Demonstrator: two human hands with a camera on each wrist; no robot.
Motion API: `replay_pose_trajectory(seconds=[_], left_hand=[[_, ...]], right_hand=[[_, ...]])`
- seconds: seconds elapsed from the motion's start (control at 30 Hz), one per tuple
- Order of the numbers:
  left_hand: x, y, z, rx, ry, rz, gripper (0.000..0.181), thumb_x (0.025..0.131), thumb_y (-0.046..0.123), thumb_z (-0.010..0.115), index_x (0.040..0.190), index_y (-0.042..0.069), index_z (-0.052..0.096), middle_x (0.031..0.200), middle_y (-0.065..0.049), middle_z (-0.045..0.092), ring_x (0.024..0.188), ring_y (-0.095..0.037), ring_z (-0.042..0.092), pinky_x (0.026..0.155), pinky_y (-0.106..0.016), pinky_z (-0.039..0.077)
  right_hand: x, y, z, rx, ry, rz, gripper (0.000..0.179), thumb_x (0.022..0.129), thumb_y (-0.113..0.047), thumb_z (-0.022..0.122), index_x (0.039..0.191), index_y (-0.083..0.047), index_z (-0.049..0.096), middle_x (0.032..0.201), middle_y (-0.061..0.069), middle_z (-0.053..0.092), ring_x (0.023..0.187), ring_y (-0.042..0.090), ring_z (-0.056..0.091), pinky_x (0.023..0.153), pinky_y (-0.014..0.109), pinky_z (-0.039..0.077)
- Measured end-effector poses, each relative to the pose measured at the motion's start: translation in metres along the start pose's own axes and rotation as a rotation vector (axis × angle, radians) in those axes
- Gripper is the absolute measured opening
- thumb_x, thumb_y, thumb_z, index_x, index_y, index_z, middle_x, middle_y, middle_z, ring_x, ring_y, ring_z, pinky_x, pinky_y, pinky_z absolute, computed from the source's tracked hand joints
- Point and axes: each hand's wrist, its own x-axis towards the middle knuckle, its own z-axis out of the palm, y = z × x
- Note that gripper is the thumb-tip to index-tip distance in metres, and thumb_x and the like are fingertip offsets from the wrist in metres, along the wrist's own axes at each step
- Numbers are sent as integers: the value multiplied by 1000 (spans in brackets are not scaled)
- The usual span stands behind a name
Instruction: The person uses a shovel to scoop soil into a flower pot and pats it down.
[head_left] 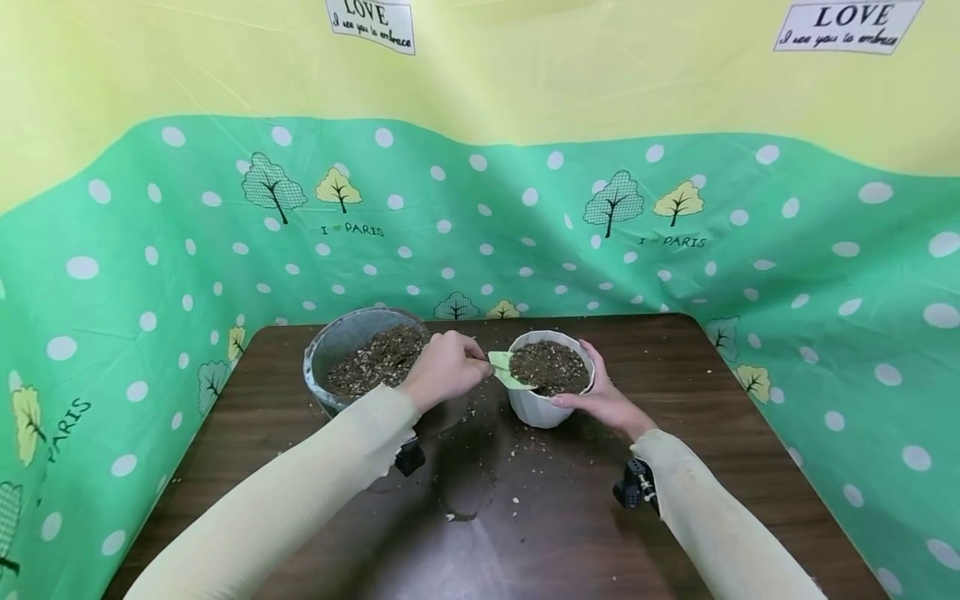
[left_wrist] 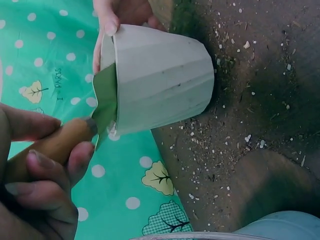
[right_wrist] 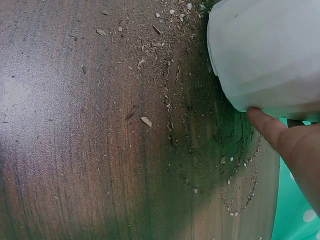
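Gripped in left hand (head_left: 450,367): trowel (left_wrist: 80,131) with smooth wooden handle (left_wrist: 57,145), metal collar (left_wrist: 91,126), thin green blade (left_wrist: 105,95) at rim of white, faceted, tapered pot (head_left: 542,410). Clasped in right hand (head_left: 609,404): same pot, standing on dark wood-grain bench (head_left: 570,500), filled with crumbly brown soil (head_left: 550,367). To left: round blue-grey bucket (head_left: 337,342), gritty speckled soil (head_left: 375,358) inside. Strewn on bench: pale chips (right_wrist: 146,121).

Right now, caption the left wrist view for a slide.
Left hand grips a green wooden-handled trowel at a ribbed white pot.
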Motion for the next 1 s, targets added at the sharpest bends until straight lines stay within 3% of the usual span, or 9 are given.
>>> replay_pose_trajectory(seconds=[0.17, 0.37, 0.63, 0.83, 1.0], left_hand=[[1, -3, -2, -6, 1, 9, 7, 84, 19, 75, 85, 12, 78, 72, 6, 69, 59, -9, 62, 61, -30, 51], [4, -4, -15, -10, -28, 13, 6, 82, 19, 78, 84, 13, 79, 73, 6, 70, 61, -9, 63, 62, -30, 52], [11, 1, -32, 112, 11, 44, 11, 85, 16, 70, 89, 10, 79, 74, 2, 70, 59, -14, 62, 60, -34, 52], [18, 6, -20, 170, 26, 88, 14, 90, 14, 71, 101, 7, 77, 95, -5, 74, 82, -19, 70, 76, -37, 56], [20, 13, -10, 174, -42, 225, 16, 91, 11, 71, 106, 7, 76, 102, -5, 74, 92, -18, 71, 82, -34, 55]], right_hand=[[1, 2, 1, 5, 6, -7, 115, 82, -9, 79, 158, -20, -7, 159, 22, -2, 144, 42, 11, 110, 55, 23], [2, 3, 0, 9, 8, -13, 115, 82, -8, 80, 158, -21, -6, 159, 21, -1, 144, 40, 11, 110, 54, 24], [3, 1, -1, -15, 17, 0, 116, 81, -10, 81, 158, -20, -6, 160, 21, 0, 145, 40, 7, 113, 56, 15], [3, 0, -1, -27, 15, 15, 117, 81, -11, 81, 158, -21, -7, 159, 22, -1, 145, 40, 7, 113, 56, 16], [2, 0, 1, -11, 11, 20, 117, 82, -10, 80, 158, -21, -8, 158, 23, -1, 144, 40, 10, 111, 54, 22]])
